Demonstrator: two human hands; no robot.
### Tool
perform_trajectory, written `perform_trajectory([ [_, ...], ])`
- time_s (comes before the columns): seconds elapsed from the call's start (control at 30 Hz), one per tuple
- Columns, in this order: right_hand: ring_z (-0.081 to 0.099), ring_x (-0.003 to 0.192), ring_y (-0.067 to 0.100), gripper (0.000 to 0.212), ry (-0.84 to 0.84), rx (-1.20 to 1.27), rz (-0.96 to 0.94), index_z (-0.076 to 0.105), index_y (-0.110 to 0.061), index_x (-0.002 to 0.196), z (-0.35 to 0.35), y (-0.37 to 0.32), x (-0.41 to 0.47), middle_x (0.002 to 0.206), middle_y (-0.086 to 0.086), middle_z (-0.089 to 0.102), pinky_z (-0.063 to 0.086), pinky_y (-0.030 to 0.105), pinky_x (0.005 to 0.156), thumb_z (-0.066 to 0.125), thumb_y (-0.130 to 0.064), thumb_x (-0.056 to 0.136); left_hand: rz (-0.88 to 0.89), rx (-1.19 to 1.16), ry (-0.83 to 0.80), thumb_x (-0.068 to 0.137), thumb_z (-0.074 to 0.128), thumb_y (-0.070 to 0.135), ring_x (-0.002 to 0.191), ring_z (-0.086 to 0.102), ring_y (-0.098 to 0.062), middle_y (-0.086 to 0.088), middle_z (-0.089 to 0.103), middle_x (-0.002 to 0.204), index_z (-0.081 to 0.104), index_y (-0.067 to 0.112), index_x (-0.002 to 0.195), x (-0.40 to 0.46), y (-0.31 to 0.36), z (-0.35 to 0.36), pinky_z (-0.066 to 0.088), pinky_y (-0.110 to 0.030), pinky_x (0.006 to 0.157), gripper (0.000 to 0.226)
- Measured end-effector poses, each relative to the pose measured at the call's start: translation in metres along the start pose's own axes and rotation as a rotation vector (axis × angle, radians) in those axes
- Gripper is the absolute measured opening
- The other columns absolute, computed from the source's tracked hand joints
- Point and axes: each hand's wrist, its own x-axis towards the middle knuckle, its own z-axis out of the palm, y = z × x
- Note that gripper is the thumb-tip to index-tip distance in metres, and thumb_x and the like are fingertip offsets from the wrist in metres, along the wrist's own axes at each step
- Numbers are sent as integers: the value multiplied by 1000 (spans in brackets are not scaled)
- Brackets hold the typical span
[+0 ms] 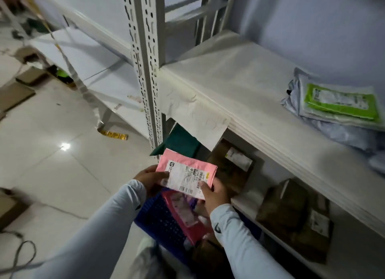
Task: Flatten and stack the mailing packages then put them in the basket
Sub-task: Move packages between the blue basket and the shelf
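I hold the flat pink plastic mailing package with its white label (186,175) pinched at both short ends, left hand (149,180) and right hand (214,193); its long axis runs left-right, directly above the blue plastic basket (158,222); the drop is straight down.

On the white label (186,177) of the pink mailer (187,170) I hold, I can read "A411". The rest blurs. Other labels stay illegible.
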Motion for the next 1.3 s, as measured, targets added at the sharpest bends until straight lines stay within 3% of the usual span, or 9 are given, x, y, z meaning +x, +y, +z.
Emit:
perform_trajectory([
  [0.07, 67, 60, 20, 7, -18, 0, 96, 64, -22, 94, 11, 21, -1, 91, 10, 71, 54, 31, 51, 60, -17, 91, -43, 84, 42, 76, 66, -8, 62, 65, -27, -13, 71, 71, 64, 0, 102, 12, -19, -15, 58, -32, 59, 27],
  [0.17, 52, 45, 15, 6, -17, -29, 194, 60, -15, 90, 18, 46, -3, 76, 6, 64, 43, 23, 42, 56, -13, 93, -97, 284, 80, 77, 69, -4, 42, 57, -12, 2, 64, 50, 64, 0, 99, 21, -45, -30, 48, -17, 46, 23],
  [0.27, 50, 49, 15, 7, -33, -48, 281, 59, -13, 89, 23, 73, 2, 69, 3, 62, 43, 18, 43, 54, -11, 94, -119, 492, 88, 63, 79, 13, 61, 61, -20, 4, 67, 58, 68, -1, 106, 38, -75, -43, 56, -34, 72, 46],
  [0.47, 46, 30, 9, 12, -46, -47, 499, 61, -8, 101, 42, 147, 31, 65, 8, 63, 34, 16, 33, 51, -11, 95, -218, 635, 160, 85, 63, 4, 51, 47, -11, -2, 58, 69, 64, 6, 116, 77, -137, -55, 41, -20, 46, 31],
  [0.57, 44, 29, 8, 15, -47, -56, 559, 62, -7, 104, 50, 184, 50, 62, 9, 61, 33, 15, 32, 49, -8, 96, -234, 658, 170, 84, 63, 3, 58, 51, -9, -3, 61, 80, 66, 7, 115, 97, -166, -63, 45, -15, 51, 31],
  [0.77, 42, 40, 15, 18, 87, 26, 700, 60, -10, 103, 63, 252, 99, 60, 10, 52, 32, 14, 35, 44, -6, 97, -346, 705, 229, 81, 65, 26, 97, 65, -22, -5, 70, 104, 68, 22, 111, 149, -225, -84, 52, -32, 89, 30],
  [0.9, 41, 33, 15, 24, 166, 41, 719, 59, -1, 113, 68, 294, 147, 60, 11, 48, 30, 11, 32, 40, -2, 97, -349, 732, 241, 87, 58, 21, 96, 64, -23, -4, 68, 100, 68, 21, 104, 182, -255, -92, 49, -28, 87, 20],
  [1.13, 37, 27, 5, 21, 234, 178, 680, 54, -16, 100, 101, 335, 236, 64, 9, 45, 31, 9, 33, 38, -2, 99, -305, 693, 269, 90, 54, 25, 89, 61, -18, 2, 67, 100, 65, 25, 104, 249, -294, -103, 46, -23, 84, 18],
  [1.3, 36, 47, 12, 26, 224, 266, 641, 55, -20, 98, 133, 350, 300, 75, 7, 50, 31, 11, 34, 36, -3, 99, -289, 698, 250, 91, 53, 24, 91, 60, -19, -3, 68, 108, 65, 21, 111, 297, -313, -108, 42, -21, 81, 24],
])
